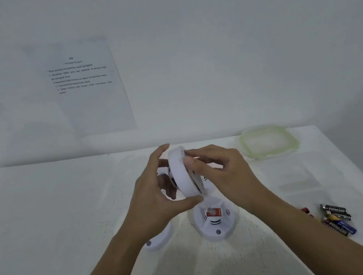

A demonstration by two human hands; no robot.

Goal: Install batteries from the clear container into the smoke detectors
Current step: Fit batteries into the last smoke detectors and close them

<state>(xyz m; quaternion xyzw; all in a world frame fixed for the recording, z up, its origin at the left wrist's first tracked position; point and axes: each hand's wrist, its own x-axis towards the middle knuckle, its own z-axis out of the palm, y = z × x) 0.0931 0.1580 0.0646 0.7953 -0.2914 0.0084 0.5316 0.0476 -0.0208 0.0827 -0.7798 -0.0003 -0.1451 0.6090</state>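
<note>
Detector [183, 173] on edge, tilted left.

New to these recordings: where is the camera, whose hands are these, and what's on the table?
No machine here: one camera sits on a person's head, looking forward and down, so both arms are that person's own. The left hand and right hand together hold a white round smoke detector, tipped on edge above the white table. Below it lies a second detector showing something red; a third detector peeks out beside the left forearm. At right lie loose batteries, a clear container and a green-rimmed lid. A printed sheet hangs on the wall.
</note>
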